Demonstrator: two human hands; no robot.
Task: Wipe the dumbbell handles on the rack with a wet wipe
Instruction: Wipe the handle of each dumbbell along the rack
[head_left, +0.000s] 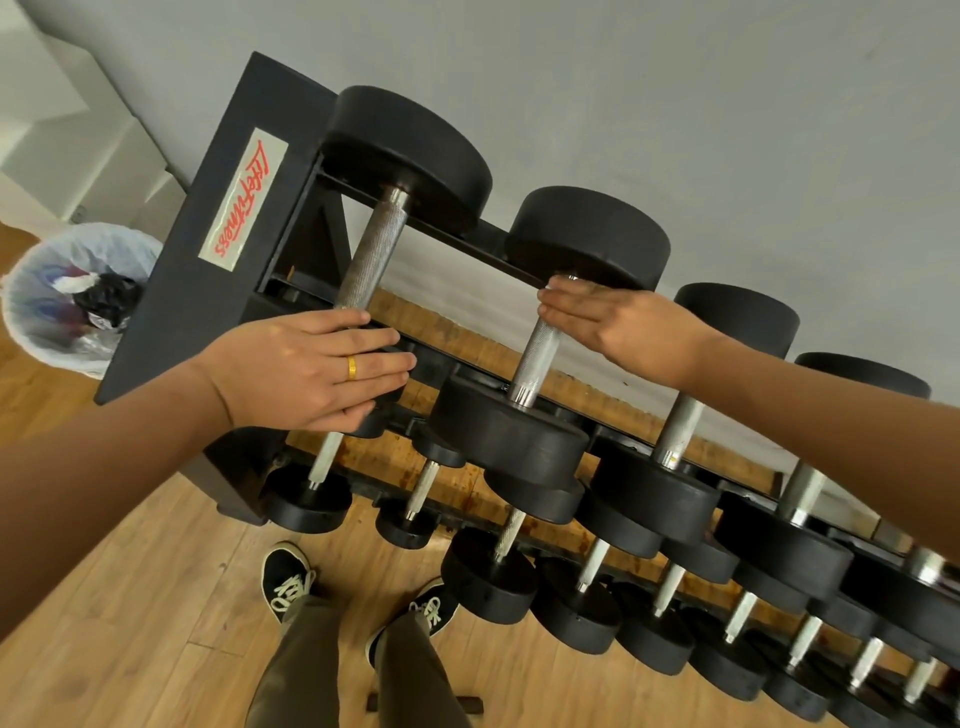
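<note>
Starting off the left end of the rack (311, 244): a lined waste bin (78, 291) sits on the wooden floor (130, 597) just beside the rack's end panel (171, 291), the one with the red Life Fitness sticker (244, 200).

On the rack's top row, the first dumbbell handle (371, 254) is nearest that panel. Our left grip (311, 369) is laid flat where that handle meets its front head. Its fingers are straight and pressed together, gold ring (352, 369) showing, pinching nothing we can see.

Next along the rack is the second dumbbell handle (537, 358). Our right grip (623, 327) lies across its back end, right up against the wall-side head (587, 234). Fingers are straight and together there too, draped over the bar. The thumb's hidden, so we can't say if it hooks underneath. Honestly, no wet wipe shows anywhere. It could be under a palm, can't tell.

The bit that matters: every handle runs front-to-back across the rack. So from the right grip, the bare knurled stretch lies toward us, down to the front head (509, 431). We reckon the next stroke is a pull along that axis, and the right grip is the nearer one for it. The left looks like it's just steadying.

Further right along the rack, the third handle (678, 431) and fourth handle (800, 491) have no grip on them. Rows of smaller dumbbells (488, 577) sit below the top row, and our shoes (288, 579) are in front of the rack.
</note>
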